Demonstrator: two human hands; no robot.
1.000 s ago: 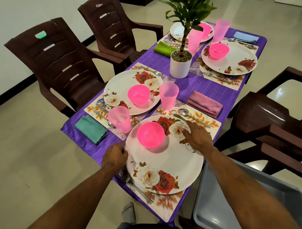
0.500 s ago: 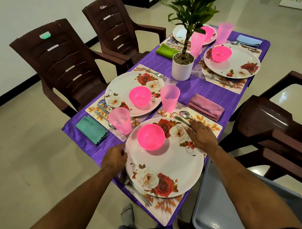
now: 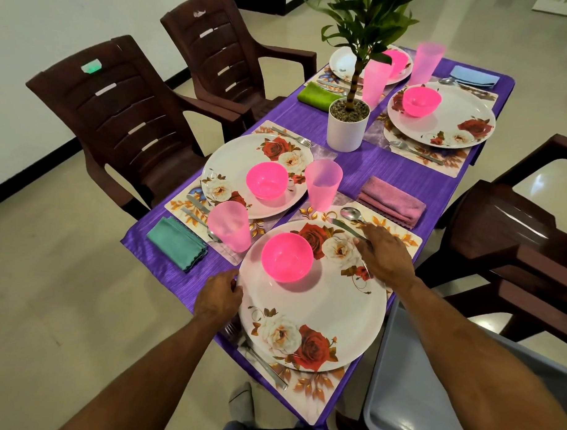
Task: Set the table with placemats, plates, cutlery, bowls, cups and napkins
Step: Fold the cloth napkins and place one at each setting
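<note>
Head view, the only one: the near plate (image 3: 314,299), white with rose prints, sits on its placemat (image 3: 317,396) at the 6 o'clock end of the purple table (image 3: 389,173), with a pink bowl (image 3: 287,256) riding on its 11 o'clock part. Judged handling: the plate looks like rigid, glossy melamine or similar, light, stiff, slick on the mat, so it should slide or turn readily; the loose bowl on top could skate if the plate is jerked or tipped. Best hold is the rim at two opposite edges, kept level. Left hand (image 3: 218,299) is at the rim's 9 o'clock, fingers curled in against the edge; whether the fingertips hook under the rim I cannot tell, but it reads as a light pinch on the plate. Right hand (image 3: 386,257) lies at the rim's 2 o'clock, palm down, fingers fairly straight and spread over the edge, touching or pressing, not wrapped round anything; a spoon (image 3: 351,214) and knife (image 3: 346,228) lie just beyond its fingertips at 12 o'clock. A fork (image 3: 264,362) lies on the mat beside the plate's 7 o'clock edge. A pink cup (image 3: 323,184) stands past the plate at 12 o'clock, a mauve napkin (image 3: 392,201) at 1 o'clock. A grey bin (image 3: 430,397) sits off the table at 4 o'clock.
</note>
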